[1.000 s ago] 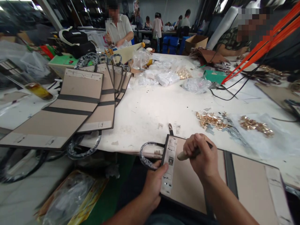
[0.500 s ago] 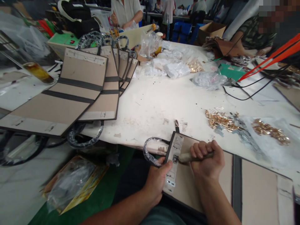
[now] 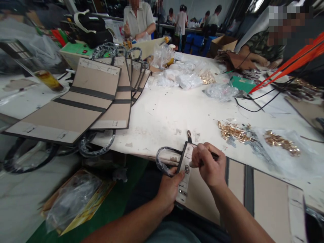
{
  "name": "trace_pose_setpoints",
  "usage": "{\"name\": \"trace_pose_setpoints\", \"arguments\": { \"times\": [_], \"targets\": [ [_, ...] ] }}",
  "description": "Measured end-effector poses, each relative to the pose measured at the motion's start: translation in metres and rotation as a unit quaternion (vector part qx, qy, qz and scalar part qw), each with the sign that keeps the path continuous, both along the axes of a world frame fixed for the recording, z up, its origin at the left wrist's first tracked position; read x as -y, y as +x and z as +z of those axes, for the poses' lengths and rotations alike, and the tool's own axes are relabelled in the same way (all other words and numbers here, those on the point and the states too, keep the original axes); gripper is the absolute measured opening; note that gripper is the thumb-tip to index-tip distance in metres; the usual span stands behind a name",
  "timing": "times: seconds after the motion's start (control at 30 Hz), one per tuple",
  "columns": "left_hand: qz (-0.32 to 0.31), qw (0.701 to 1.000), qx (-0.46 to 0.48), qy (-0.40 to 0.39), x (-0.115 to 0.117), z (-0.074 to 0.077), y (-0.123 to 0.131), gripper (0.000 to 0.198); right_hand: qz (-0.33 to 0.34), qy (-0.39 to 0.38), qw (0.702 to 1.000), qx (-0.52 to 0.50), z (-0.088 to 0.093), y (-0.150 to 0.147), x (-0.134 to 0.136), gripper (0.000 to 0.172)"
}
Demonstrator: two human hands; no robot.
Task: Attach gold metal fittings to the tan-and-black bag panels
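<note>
A flat brown bag panel [image 3: 268, 199] with dark edging lies across my lap and the table's near edge. My left hand [image 3: 169, 189] grips its left end, thumb on the white strip [image 3: 184, 175] there. My right hand [image 3: 209, 165] is closed around a wooden-handled tool [image 3: 192, 164] whose tip rests on a small metal fitting on that strip. A plastic-wrapped handle loop [image 3: 162, 161] sticks out from the panel's left end.
Several similar brown panels [image 3: 76, 108] lie fanned on the white table [image 3: 172, 114] at left. Gold metal fittings [image 3: 235, 131] and more on plastic [image 3: 280, 143] lie right. Bags of parts [image 3: 187, 79], a black cable [image 3: 253, 104] and other people working sit farther back.
My right hand has turned more upright over the fitting, the tool's handle now mostly hidden in the fist. The left hand keeps its grip on the panel. The view has shifted slightly.
</note>
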State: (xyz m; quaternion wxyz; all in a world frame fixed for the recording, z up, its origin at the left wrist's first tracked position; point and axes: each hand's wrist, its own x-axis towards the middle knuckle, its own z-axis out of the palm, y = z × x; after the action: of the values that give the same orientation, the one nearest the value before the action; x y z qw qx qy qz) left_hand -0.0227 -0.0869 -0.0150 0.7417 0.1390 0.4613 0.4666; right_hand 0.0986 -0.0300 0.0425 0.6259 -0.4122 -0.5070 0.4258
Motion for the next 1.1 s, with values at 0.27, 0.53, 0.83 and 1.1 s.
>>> {"name": "trace_pose_setpoints", "arguments": {
  "times": [0.27,0.53,0.83,1.1],
  "targets": [
    [0.006,1.0,-0.012,0.02,0.002,-0.003,0.0,0.054,-0.004,-0.006,0.999,0.035,0.005,-0.003,0.004,0.045],
    [0.009,0.999,-0.025,0.034,0.003,-0.009,0.0,0.046,0.057,0.011,0.995,0.081,0.009,-0.009,0.004,0.045],
    [0.009,0.999,-0.023,0.036,0.003,-0.008,-0.001,0.05,0.013,0.012,0.999,0.048,0.004,-0.007,0.011,0.045],
    [-0.013,1.0,0.004,0.012,0.009,-0.01,-0.004,0.054,0.0,-0.137,0.912,0.387,0.008,0.051,0.012,0.042]
  ]
}}
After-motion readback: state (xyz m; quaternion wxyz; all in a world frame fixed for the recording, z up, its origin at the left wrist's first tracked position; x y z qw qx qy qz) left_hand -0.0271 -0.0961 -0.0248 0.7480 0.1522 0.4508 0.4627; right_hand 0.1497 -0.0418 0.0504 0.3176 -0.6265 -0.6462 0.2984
